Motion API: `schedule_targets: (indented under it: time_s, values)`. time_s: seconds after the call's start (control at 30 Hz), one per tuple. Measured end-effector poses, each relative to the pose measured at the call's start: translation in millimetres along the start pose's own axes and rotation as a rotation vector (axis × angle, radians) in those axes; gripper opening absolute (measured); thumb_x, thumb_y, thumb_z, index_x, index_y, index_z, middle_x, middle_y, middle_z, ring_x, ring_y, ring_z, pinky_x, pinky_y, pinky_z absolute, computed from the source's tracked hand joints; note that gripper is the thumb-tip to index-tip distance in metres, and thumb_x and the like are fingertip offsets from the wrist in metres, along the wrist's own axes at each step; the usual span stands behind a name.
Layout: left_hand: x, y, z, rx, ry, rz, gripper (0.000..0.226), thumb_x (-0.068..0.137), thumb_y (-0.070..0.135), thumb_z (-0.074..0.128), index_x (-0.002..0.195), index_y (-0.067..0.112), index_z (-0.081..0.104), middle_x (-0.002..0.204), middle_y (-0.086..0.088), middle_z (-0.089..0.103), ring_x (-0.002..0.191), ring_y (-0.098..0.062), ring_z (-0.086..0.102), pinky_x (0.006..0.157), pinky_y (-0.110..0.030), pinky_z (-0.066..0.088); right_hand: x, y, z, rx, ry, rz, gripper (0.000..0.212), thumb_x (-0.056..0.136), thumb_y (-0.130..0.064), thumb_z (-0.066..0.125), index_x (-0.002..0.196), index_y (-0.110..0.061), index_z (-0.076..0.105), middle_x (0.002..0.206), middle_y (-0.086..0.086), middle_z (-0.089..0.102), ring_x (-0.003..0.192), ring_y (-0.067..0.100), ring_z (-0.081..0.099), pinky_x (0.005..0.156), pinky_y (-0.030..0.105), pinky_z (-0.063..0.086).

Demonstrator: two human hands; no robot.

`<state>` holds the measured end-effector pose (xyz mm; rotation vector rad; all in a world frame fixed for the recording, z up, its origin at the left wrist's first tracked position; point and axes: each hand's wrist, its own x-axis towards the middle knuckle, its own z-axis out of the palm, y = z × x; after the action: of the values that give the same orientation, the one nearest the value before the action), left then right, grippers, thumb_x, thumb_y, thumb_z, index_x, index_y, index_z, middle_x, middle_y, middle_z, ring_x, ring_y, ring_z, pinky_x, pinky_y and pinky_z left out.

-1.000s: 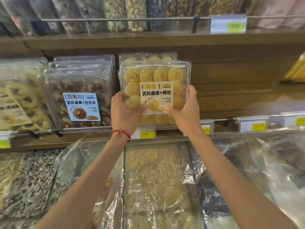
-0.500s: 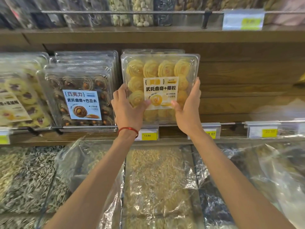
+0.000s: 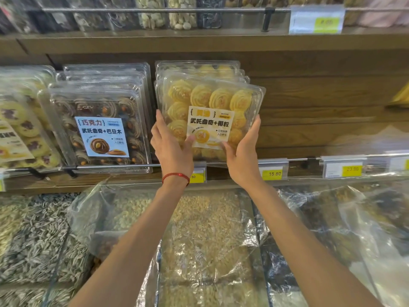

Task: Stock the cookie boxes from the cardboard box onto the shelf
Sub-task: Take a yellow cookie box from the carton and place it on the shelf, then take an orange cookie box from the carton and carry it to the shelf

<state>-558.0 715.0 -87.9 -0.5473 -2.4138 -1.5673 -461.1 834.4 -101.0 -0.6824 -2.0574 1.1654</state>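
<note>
Plastic-covered bins (image 3: pixel 205 235) of seeds are lying nearest. Above them, the left hand (image 3: pixel 171 149) and right hand (image 3: pixel 242 156) are gripping a clear cookie box (image 3: pixel 210 107) of yellow swirl cookies, tilted against the matching stack (image 3: pixel 199 68) at the shelf (image 3: pixel 309 107) front edge.

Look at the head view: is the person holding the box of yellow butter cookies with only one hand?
No. The left hand and the right hand each grip a lower corner of the clear butter cookie box.

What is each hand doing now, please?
Left hand: holding the yellow cookie box at its left edge.
Right hand: holding the same box at its right edge.
</note>
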Motion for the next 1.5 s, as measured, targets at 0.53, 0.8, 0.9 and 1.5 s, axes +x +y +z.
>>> schedule_targets:
  time_s: [0.53, 0.8, 0.9, 1.5]
  values:
    - [-23, -6, -8, -0.035, 0.052, -0.115, 0.095, 0.087, 0.004, 0.072, 0.158, 0.012, 0.008, 0.157, -0.008, 0.020, 0.144, -0.023, 0.030, 0.113, -0.026, 0.029, -11, -2, -5, -0.229, -0.160, 0.020, 0.117, 0.095, -0.011, 0.070, 0.156, -0.020, -0.029, 0.167, 0.012, 0.012, 0.140, 0.017, 0.028, 0.094, 0.015, 0.030]
    - [-49, -6, -31, 0.037, -0.131, -0.100, 0.088, 0.091, -0.005, 0.060, 0.158, 0.011, 0.005, 0.163, -0.004, 0.009, 0.148, -0.020, 0.022, 0.118, -0.027, 0.025, -23, -7, -15, -0.179, -0.163, 0.054, 0.105, 0.098, -0.010, 0.066, 0.160, -0.021, -0.018, 0.170, 0.004, 0.009, 0.155, 0.020, 0.016, 0.117, 0.023, 0.020]
    - [-63, -3, -43, 0.073, -0.155, -0.054, 0.081, 0.091, 0.000, 0.061, 0.157, 0.010, 0.014, 0.162, -0.005, 0.013, 0.149, -0.017, 0.019, 0.115, -0.017, 0.015, -42, -16, -23, -0.173, -0.143, 0.063, 0.089, 0.101, -0.012, 0.060, 0.163, -0.016, -0.004, 0.170, 0.002, 0.007, 0.155, 0.017, 0.013, 0.107, -0.002, 0.016]
    - [-196, -13, -100, -0.122, -0.672, 0.260, 0.048, 0.083, 0.006, 0.066, 0.129, 0.015, 0.056, 0.135, -0.005, 0.051, 0.128, -0.023, 0.042, 0.091, 0.008, 0.009, -271, -53, -44, 0.028, 0.349, 0.329, 0.032, 0.097, -0.006, 0.062, 0.127, -0.016, 0.066, 0.123, -0.005, 0.067, 0.106, -0.004, 0.061, 0.086, 0.006, 0.045]
